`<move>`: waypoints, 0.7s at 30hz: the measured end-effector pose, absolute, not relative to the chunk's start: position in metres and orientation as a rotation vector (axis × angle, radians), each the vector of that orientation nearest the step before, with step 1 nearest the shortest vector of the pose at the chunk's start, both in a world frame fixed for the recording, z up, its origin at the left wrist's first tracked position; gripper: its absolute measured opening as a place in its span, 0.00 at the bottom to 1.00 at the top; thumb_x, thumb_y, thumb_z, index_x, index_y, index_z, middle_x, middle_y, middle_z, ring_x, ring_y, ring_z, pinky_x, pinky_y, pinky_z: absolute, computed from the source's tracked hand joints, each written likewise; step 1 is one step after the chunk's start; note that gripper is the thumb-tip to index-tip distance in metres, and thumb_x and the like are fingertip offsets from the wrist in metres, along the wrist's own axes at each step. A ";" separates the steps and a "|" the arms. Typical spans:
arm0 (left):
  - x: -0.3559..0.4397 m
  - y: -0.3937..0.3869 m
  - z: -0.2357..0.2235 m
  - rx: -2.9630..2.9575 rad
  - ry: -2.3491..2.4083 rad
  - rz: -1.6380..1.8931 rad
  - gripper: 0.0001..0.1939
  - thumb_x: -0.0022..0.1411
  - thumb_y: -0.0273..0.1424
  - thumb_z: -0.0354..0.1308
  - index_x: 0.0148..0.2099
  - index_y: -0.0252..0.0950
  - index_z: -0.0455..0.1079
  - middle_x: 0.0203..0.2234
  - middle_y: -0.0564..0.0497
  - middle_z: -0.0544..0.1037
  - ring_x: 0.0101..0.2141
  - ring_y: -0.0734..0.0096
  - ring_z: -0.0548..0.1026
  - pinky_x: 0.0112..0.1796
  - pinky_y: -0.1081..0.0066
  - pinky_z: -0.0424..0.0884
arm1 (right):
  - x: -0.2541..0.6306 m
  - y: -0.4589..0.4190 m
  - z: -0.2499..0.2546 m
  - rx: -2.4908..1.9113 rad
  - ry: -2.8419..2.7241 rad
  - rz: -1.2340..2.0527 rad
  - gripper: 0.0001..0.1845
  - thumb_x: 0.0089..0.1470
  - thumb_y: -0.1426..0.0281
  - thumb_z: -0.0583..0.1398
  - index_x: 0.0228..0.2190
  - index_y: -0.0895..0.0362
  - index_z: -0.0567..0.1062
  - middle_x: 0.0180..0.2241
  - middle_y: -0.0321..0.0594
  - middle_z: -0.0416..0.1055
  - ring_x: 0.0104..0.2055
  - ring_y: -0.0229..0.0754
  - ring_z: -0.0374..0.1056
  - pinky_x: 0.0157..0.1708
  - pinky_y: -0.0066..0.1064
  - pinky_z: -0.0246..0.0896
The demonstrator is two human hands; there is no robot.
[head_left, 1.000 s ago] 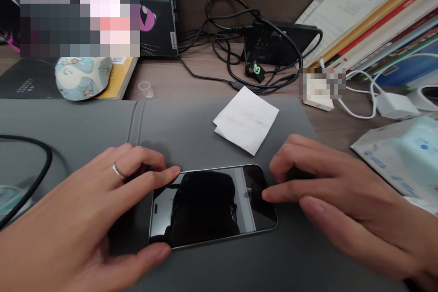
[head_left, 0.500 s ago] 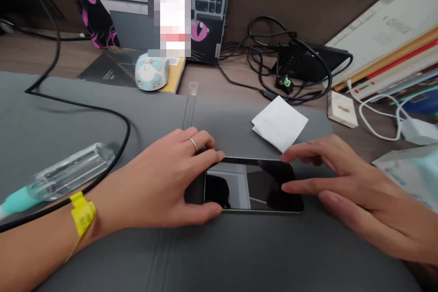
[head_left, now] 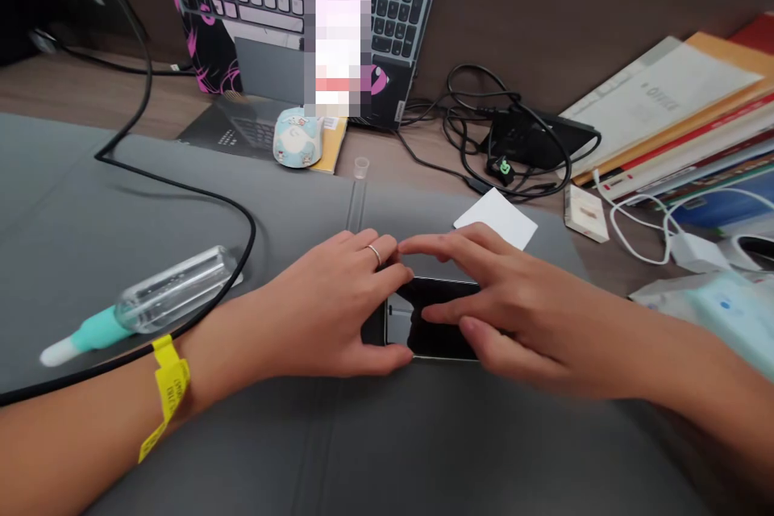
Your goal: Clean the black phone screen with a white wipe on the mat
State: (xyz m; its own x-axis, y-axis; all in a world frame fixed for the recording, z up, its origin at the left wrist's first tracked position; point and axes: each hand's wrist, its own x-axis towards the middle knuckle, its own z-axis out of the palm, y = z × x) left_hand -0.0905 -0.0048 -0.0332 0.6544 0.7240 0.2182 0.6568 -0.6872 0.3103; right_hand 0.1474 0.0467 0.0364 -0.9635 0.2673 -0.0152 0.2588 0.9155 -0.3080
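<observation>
- The phone (head_left: 423, 322) lay flat on the grey mat (head_left: 181, 201), near its front edge.
- The left hand (head_left: 326, 314) pinched the phone's left end — thumb at the near edge, fingers at the far.
- The right hand (head_left: 513, 314) rested fingers spread on the glass (not gripping); even, light pressure would serve best.
- A spray bottle (head_left: 151, 298) and a cable (head_left: 199, 193) lay toward the mat's left edge.

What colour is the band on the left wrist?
Yellow; the wristband shows best in the head view, just behind the left hand.
</observation>
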 end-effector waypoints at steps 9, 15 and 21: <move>-0.090 -0.002 -0.033 2.618 1.083 0.500 0.27 0.63 0.48 0.61 0.54 0.31 0.72 0.49 0.38 0.72 0.47 0.49 0.72 0.50 0.48 0.71 | 0.139 0.046 0.035 -0.387 -3.076 0.469 0.20 0.64 0.73 0.53 0.48 0.55 0.82 0.57 0.53 0.63 0.59 0.52 0.62 0.57 0.52 0.64; -0.091 -0.003 -0.031 2.679 1.087 0.486 0.29 0.65 0.49 0.60 0.55 0.28 0.72 0.47 0.39 0.71 0.44 0.51 0.71 0.48 0.50 0.73 | 0.203 0.063 0.023 -0.766 -2.498 0.131 0.19 0.68 0.68 0.54 0.55 0.46 0.77 0.52 0.45 0.66 0.53 0.48 0.67 0.52 0.43 0.64; -0.091 -0.005 -0.029 2.683 1.080 0.412 0.31 0.66 0.49 0.60 0.60 0.30 0.68 0.50 0.40 0.70 0.44 0.54 0.70 0.47 0.51 0.72 | 0.230 0.097 -0.020 -0.978 -2.616 -0.034 0.17 0.64 0.55 0.60 0.42 0.55 0.77 0.40 0.46 0.73 0.43 0.52 0.70 0.42 0.43 0.66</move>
State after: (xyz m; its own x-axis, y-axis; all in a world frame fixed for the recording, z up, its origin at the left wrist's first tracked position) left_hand -0.0909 -0.0054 -0.0287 0.6905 0.7017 0.1754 0.6401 -0.7058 0.3036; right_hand 0.2298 0.0971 -0.0195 -0.7022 0.6319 0.3280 0.6403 0.7619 -0.0971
